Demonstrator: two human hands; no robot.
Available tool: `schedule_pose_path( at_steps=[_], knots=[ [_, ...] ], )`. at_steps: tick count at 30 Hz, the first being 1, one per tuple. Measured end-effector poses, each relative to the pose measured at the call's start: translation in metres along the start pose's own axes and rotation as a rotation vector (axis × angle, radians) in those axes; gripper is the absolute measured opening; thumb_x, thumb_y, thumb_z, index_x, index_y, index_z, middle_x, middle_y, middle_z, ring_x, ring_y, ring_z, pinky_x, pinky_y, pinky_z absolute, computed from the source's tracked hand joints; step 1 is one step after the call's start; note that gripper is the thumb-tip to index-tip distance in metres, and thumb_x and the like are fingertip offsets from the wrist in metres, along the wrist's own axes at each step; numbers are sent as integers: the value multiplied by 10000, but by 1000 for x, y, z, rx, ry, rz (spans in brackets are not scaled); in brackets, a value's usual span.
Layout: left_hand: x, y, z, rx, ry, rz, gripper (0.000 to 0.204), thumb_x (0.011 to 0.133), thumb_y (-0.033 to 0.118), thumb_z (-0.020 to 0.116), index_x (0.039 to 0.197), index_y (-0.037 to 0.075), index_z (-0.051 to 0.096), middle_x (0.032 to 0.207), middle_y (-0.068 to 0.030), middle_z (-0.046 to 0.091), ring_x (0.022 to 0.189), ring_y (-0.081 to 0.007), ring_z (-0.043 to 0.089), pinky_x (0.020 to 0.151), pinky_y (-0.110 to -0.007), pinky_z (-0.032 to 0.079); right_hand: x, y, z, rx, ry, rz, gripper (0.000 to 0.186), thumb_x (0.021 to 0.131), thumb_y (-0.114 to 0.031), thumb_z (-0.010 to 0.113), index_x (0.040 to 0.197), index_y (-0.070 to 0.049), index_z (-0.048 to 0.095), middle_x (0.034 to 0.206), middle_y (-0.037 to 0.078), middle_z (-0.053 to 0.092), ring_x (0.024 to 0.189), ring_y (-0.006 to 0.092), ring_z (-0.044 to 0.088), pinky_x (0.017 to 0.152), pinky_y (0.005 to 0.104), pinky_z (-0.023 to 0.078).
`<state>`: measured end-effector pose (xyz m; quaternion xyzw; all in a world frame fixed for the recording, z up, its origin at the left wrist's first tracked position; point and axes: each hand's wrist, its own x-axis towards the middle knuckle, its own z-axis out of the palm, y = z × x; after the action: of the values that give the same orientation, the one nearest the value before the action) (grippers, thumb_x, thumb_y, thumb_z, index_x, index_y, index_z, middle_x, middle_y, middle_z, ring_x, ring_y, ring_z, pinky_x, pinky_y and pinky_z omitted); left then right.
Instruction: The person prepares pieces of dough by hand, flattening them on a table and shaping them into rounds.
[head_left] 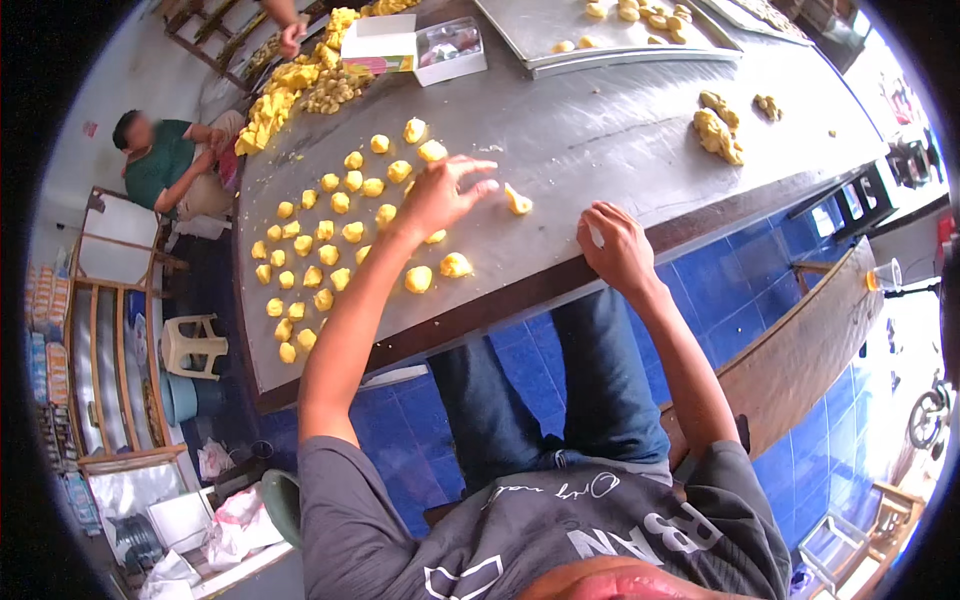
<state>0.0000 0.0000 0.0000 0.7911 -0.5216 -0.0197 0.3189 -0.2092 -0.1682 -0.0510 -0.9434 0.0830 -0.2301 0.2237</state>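
My left hand (447,197) hovers over the metal-topped table with thumb and forefinger apart and nothing seen between them. Just right of its fingertips lies a small, uneven yellow dough piece (518,199), apart from the others. At the table's near edge is my right hand (614,246), its fingers curled in; whatever it may hold is hidden. Many yellow dough balls (325,230) spread in loose rows to the left, some partly covered by my left hand and forearm. Two larger dough balls, one of them this ball (456,265), sit near the front edge.
A yellow dough mass (290,95) lies at the far left beside an open white box (450,62). Brownish lumps (716,135) rest at the right. A metal tray (640,58) holds round pieces at the back. Another person's hand (290,36) reaches in; a seated person (170,165) is left.
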Motion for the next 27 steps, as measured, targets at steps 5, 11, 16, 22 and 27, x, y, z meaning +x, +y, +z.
schedule_pose_path(
  at_steps=[5,11,16,22,27],
  knots=[
    [-23,45,38,82,-3,12,390,717,352,723,952,47,661,846,-80,642,694,-185,615,644,-302,490,-4,11,-6,383,226,187,173,847,-124,562,918,23,621,843,146,646,818,241,638,737,317,479],
    [-26,38,29,53,-7,30,304,727,281,701,940,69,653,825,-123,626,752,-293,607,689,-350,489,29,1,2,739,158,316,310,885,-249,561,953,52,594,824,122,660,821,142,604,736,272,463],
    [-61,67,-39,-75,285,-113,526,713,139,736,1199,102,539,856,-50,629,785,-147,580,693,-287,457,92,-22,30,269,140,25,591,890,-477,457,1201,25,457,1269,208,449,1178,342,420,978,438,322],
    [-201,22,-80,61,789,-277,334,795,55,646,1117,18,568,758,15,536,696,-73,471,656,-223,400,119,-25,90,-311,-109,-101,836,834,-682,292,1376,-46,257,1431,174,227,1328,404,134,1053,585,-23],
    [-271,-21,-85,181,941,-449,248,842,97,609,1076,18,581,766,19,522,641,-69,394,593,-228,353,144,-21,95,-515,-198,-275,884,813,-720,255,1389,-50,230,1433,198,201,1334,405,110,1059,573,-15]
  ],
)
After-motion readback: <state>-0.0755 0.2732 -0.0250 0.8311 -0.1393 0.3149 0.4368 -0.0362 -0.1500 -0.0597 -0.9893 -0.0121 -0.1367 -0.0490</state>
